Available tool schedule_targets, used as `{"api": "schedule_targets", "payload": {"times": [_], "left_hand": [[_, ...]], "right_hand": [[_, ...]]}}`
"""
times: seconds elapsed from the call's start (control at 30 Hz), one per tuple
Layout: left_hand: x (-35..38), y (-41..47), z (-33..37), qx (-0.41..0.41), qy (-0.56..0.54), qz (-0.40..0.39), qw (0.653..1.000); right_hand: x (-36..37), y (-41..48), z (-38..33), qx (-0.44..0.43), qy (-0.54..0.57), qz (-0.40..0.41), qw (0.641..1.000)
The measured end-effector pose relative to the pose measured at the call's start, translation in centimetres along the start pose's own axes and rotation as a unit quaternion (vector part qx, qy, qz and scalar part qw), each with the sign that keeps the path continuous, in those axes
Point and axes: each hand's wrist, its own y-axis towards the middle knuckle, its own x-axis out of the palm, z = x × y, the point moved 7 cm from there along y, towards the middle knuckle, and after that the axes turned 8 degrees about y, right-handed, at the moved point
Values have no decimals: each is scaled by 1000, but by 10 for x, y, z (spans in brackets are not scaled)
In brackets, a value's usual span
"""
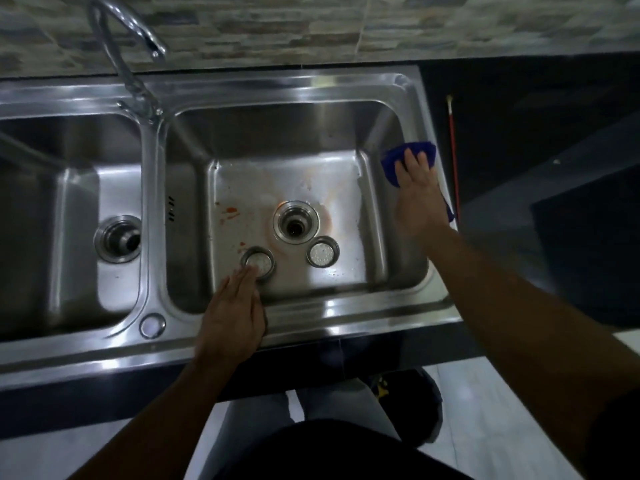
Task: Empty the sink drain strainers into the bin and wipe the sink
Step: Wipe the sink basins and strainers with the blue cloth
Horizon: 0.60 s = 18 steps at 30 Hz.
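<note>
Two strainers (pixel 257 262) (pixel 322 251) are seen in the sink (pixel 298 306); one is touched by the flat left hand (pixel 230 320), while a cloth (pixel 408 161) is pressed under the spread right hand (pixel 417 195).

Double steel sink (pixel 304 88), both drains open. Two strainers on right basin floor: one (pixel 322 251) just beside the drain (pixel 295 221), other (pixel 258 261) under left hand (pixel 230 320) fingertips. Right hand (pixel 417 194) flat, pressing blue cloth (pixel 398 161) on right rim. Orange-red stains (pixel 230 213) on floor left of drain.
</note>
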Motion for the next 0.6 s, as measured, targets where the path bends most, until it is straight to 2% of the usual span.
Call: {"api": "schedule_targets", "payload": {"times": [0.07,0.17,0.23,0.37,0.5,0.6], "left_hand": [[1,0,1,9,4,6,1000],[2,1,-2,7,-17,5,1000],[2,-1,-3,12,-43,15,999],[-12,-7,-6,44,-102,37,993],[-35,-24,-40,64,-23,64,996],[-48,-43,-92,26,21,86,996]], "right_hand": [[8,-33,0,-2,7,0,1000],[17,-91,3,13,100,3,995],[22,-125,4,18,121,3,992],[25,-150,-2,39,161,8,986],[24,-156,-33,34,219,-6,975],[22,-161,-98,-32,257,7,966]]}}
